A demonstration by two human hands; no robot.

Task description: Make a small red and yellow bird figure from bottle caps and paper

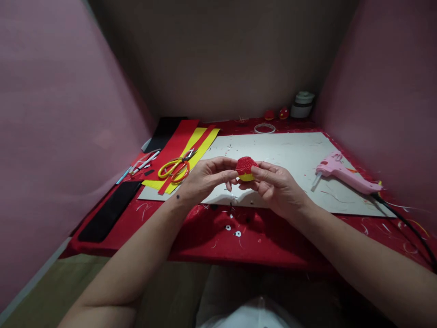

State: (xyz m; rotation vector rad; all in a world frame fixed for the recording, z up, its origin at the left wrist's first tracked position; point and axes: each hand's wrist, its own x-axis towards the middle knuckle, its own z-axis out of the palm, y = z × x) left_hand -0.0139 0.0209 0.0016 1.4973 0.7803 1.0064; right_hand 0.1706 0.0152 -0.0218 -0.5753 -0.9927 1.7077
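Note:
A small domed piece (246, 166), ridged red on top with a yellow band below, is held up over the white board between both hands. My right hand (278, 184) pinches its right side between thumb and fingers. From the other side, my left hand (215, 176) grips its left edge with thumb and fingertips. Two small white paper eyes with black dots, one of them a paper eye (238, 233) on the right, lie on the red cloth below the hands.
Yellow-and-orange scissors (175, 167) rest on red and yellow corrugated strips (157, 184) at left. A pink glue gun (344, 173) with a black cord lies right on the white board (300, 150). Behind stand a white ring (264, 129), two red figures (283, 113) and a lidded container (302, 105).

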